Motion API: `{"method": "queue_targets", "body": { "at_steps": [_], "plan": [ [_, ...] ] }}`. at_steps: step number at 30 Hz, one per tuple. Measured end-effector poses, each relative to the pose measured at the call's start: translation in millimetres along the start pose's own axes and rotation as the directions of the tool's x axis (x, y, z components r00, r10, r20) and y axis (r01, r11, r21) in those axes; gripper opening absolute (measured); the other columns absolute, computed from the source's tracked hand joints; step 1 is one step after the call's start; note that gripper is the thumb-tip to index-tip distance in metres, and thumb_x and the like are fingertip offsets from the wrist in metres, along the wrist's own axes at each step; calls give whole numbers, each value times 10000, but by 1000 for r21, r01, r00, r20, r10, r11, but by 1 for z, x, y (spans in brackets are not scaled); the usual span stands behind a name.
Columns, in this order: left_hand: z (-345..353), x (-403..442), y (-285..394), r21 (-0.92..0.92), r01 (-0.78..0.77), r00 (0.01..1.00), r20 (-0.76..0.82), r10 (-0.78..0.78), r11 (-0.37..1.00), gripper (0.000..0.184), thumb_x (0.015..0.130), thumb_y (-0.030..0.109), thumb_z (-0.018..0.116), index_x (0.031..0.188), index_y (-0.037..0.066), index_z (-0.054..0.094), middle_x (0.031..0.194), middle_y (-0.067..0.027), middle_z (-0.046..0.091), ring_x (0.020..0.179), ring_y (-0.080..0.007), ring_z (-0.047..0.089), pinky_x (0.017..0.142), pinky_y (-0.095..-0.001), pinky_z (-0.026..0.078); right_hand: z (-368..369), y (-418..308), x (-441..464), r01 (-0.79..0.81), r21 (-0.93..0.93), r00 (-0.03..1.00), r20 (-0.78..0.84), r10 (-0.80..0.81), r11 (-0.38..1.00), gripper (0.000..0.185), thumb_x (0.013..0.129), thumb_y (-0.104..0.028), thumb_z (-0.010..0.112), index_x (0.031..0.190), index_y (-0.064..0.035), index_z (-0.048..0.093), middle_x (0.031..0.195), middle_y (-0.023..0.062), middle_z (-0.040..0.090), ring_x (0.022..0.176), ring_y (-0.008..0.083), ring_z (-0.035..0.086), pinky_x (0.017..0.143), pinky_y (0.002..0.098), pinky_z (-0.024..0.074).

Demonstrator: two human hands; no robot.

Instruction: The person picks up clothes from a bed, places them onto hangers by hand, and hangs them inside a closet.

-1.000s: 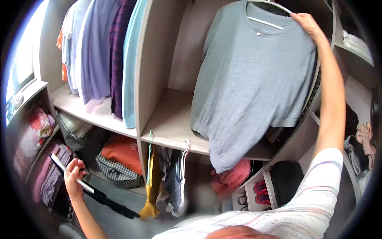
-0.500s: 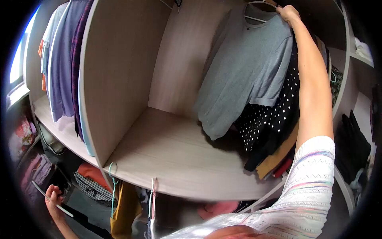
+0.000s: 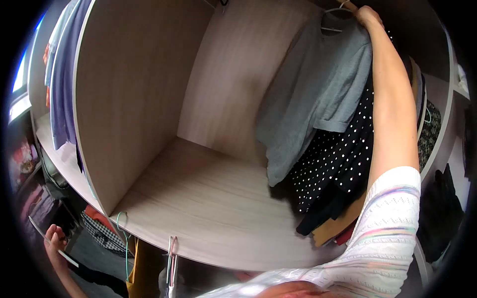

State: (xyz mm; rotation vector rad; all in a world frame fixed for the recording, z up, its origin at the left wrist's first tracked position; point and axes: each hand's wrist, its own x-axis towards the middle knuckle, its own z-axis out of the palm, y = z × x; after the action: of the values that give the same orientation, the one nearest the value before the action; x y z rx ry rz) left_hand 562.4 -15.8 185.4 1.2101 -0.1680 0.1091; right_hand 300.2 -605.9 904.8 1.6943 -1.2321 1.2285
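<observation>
At the top right, my right hand (image 3: 369,17) is closed on the hanger of a grey short-sleeved top (image 3: 318,84), close to the closet rod (image 3: 348,5). Beside and partly behind the top hang a black polka-dot garment (image 3: 343,159) and a mustard one (image 3: 343,218). At the lower left, my left hand (image 3: 55,238) has its fingers curled round a white hanger (image 3: 67,257) that carries a black garment (image 3: 102,274).
A wooden shelf (image 3: 213,203) and a vertical divider (image 3: 134,94) form the compartment. Beyond the divider hang purple and blue clothes (image 3: 64,94). Hangers (image 3: 172,263), one with a mustard garment (image 3: 141,263), hook on the shelf's front edge. Black clothing (image 3: 439,208) lies at right.
The grey top has moved back into the compartment beside the polka-dot garment, with my right hand still on its hanger. The view has shifted toward the compartment, and my left hand appears lower and farther left.
</observation>
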Motion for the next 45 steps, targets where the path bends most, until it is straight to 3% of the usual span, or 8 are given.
{"method": "queue_targets", "body": {
  "at_steps": [7,11,18,23,25,28,34,45],
  "plan": [
    [26,-5,22,12,43,998,42,-44,999,394,763,221,611,1102,45,519,955,-16,569,830,-104,526,632,-193,408,6,-6,-38,101,13,989,-109,-99,995,417,770,-339,584,1058,-39,592,1076,175,581,1024,280,555,847,348,431],
    [29,-5,27,-25,37,996,79,-35,999,391,759,219,617,1096,45,522,948,-18,564,826,-107,525,632,-197,412,-22,-15,-54,-112,315,990,122,77,942,430,791,-416,573,867,0,654,825,158,644,749,261,631,697,346,472],
    [36,-5,32,-51,12,987,159,-4,999,368,766,213,615,1075,27,542,934,-32,565,816,-113,528,627,-200,424,-56,-18,-96,129,222,937,-347,-45,966,397,780,-388,541,798,-1,632,835,167,611,814,266,584,699,360,453],
    [43,-7,44,-110,28,982,191,-6,994,328,790,192,620,1045,-3,555,876,-47,589,781,-110,554,631,-205,444,-56,-92,-206,392,763,900,-203,-386,514,175,724,-158,549,593,-46,583,546,26,542,572,74,504,538,278,421],
    [45,-10,53,-107,36,981,193,-14,994,302,800,180,613,1026,-13,560,854,-57,587,746,-114,548,618,-204,443,-41,-147,-301,297,938,776,-129,-618,178,303,712,-345,624,780,-52,665,763,128,641,708,240,620,666,335,484],
    [49,-17,77,-79,9,978,209,8,997,308,804,194,606,1016,-24,558,838,-63,574,720,-117,540,605,-207,435,-67,-204,-441,204,969,487,-225,-844,-141,269,727,-309,616,775,-47,658,761,149,635,712,274,626,671,367,492],
    [27,-49,121,78,39,991,124,-49,996,358,811,288,588,965,-35,589,732,-6,531,650,-70,457,584,-212,341,-186,-260,-635,-436,878,19,-212,-977,-198,259,813,-232,606,901,11,604,739,84,620,642,128,572,613,284,455],
    [35,-31,147,-116,15,920,390,31,993,360,796,282,641,938,-44,592,850,-89,606,760,-110,584,705,-219,479,-214,-271,-651,-305,901,429,-157,-889,-307,281,798,-240,603,690,15,552,505,156,418,430,163,398,438,323,344]
  ]
}}
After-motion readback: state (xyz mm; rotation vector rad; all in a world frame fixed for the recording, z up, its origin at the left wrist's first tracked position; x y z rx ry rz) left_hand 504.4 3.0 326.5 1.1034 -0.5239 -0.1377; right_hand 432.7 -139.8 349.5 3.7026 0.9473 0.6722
